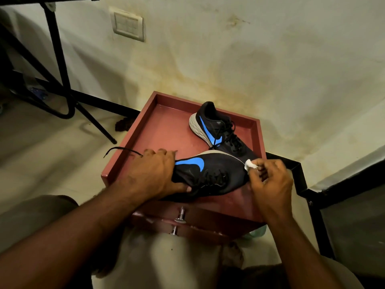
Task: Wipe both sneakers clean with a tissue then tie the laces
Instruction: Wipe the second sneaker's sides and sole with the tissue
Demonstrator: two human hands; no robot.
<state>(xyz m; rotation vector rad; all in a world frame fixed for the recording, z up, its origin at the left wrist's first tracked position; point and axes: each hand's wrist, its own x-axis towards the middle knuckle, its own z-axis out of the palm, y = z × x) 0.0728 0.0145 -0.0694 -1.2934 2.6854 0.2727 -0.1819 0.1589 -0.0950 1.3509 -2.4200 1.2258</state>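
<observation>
Near sneaker (210,174) gripped by left hand (150,174); right hand (268,180) pinches tissue (250,164) at its toe edge.

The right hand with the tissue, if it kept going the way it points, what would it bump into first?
The right hand pinches the tissue and points toward the toe of the near sneaker. The tissue already seems to touch it there, so that sneaker comes first, probably its sole edge. Depth is hard to judge.

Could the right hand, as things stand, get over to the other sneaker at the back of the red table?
Probably yes. The right hand, pinching the tissue, sits at the near sneaker's toe, right beside the far sneaker. Nothing stands between them.
</observation>
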